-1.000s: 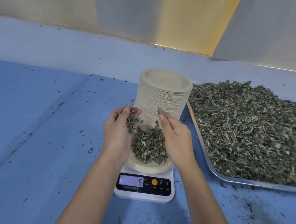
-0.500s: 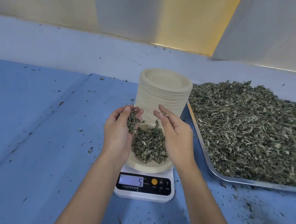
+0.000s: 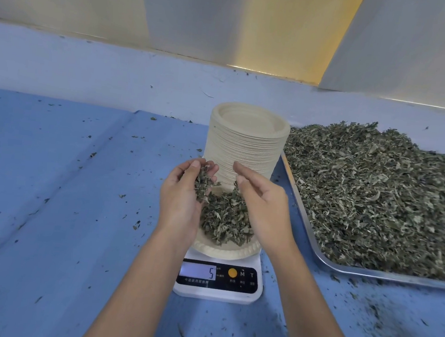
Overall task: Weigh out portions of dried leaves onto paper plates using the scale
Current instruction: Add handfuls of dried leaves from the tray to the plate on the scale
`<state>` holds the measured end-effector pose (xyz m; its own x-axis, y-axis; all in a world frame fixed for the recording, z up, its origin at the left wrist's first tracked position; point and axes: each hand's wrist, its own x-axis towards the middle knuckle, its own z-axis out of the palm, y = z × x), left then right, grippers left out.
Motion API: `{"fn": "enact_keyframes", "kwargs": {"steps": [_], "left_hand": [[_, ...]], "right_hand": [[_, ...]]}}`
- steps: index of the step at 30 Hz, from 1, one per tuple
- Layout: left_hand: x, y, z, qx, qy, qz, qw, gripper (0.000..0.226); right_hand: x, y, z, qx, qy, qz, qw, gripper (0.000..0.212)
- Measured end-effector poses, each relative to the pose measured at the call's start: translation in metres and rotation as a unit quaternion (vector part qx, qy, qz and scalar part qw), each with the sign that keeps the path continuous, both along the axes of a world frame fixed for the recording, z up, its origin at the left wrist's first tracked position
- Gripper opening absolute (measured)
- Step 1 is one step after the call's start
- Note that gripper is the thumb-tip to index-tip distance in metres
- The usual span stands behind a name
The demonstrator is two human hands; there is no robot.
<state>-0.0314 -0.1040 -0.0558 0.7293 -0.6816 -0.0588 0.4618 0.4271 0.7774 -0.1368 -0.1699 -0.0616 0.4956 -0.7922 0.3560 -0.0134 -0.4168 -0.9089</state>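
Sift dried leaves slowly from left grip, cupped round a small clump, onto the paper plate on the scale mid-surface toward the near edge, and hold right grip, loose and empty, off the rim, readout at 5

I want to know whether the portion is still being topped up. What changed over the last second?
Very little. The right hand edged its fingertips slightly toward the left hand, above the plate; it holds nothing. The left hand kept gripping its handful of leaves. The pile on the plate, the scale and its reading of 5 stayed the same.
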Motion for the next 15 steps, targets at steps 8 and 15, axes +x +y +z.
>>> {"fn": "enact_keyframes", "kwargs": {"steps": [8, 15], "left_hand": [[-0.004, -0.001, 0.0, 0.027, -0.074, -0.021, 0.997, 0.024], [-0.012, -0.005, -0.004, 0.053, -0.16, -0.065, 0.984, 0.023]], "right_hand": [[0.01, 0.012, 0.002, -0.051, 0.004, 0.031, 0.998, 0.038], [0.015, 0.015, -0.002, -0.037, -0.003, -0.013, 0.999, 0.025]]}}
